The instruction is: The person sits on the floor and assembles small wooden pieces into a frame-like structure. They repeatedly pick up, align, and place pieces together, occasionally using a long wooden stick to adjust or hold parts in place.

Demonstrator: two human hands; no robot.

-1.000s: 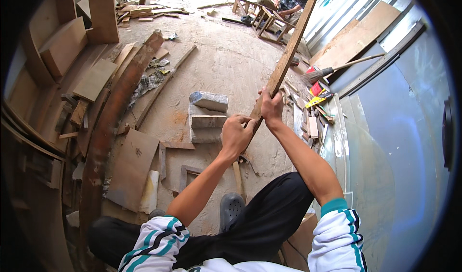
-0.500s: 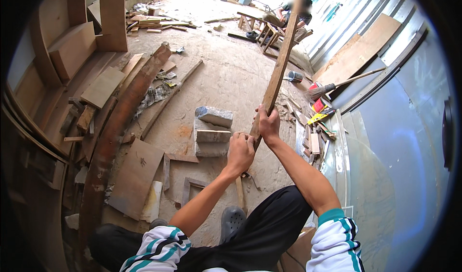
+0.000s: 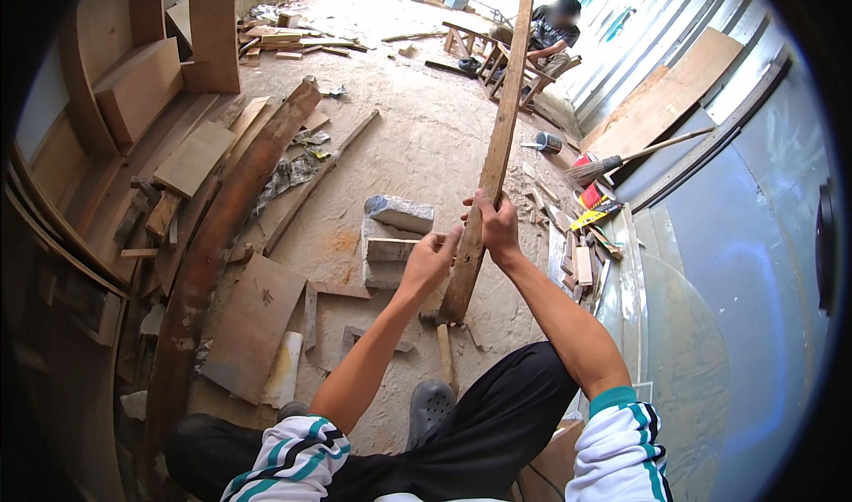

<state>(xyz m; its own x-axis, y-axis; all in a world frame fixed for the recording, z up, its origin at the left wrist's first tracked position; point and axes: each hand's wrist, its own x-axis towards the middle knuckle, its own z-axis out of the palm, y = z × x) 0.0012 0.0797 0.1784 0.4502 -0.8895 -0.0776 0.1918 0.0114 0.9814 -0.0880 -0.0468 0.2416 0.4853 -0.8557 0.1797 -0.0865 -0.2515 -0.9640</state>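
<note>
A long, narrow wooden plank [image 3: 500, 156] slants up and away from me, its lower end just above the head of a hammer [image 3: 446, 355]. My right hand [image 3: 493, 225] is wrapped round the plank's right side, below its middle. At the plank's left edge is my left hand [image 3: 431, 260], fingers curled and pressed together, fingertips close to the wood. Whether they hold something small I cannot make out. Just beyond my left hand lie a grey block [image 3: 399, 213] and a short wood piece [image 3: 390, 249]. The hammer's handle points toward my shoe.
A thick brown beam [image 3: 226, 209], a flat board [image 3: 255, 320] and wood scraps lie left. To the right are a broom [image 3: 595, 170], a can [image 3: 548, 142], offcuts [image 3: 582, 265] and a bluish panel [image 3: 719, 298]. Farther off, a person [image 3: 555, 36] sits by a wooden frame [image 3: 488, 54].
The plank has turned, its broad face now toward me and its far end shifted left. My left hand has moved off its grip to the plank's left edge, uncovering the hammer head.
</note>
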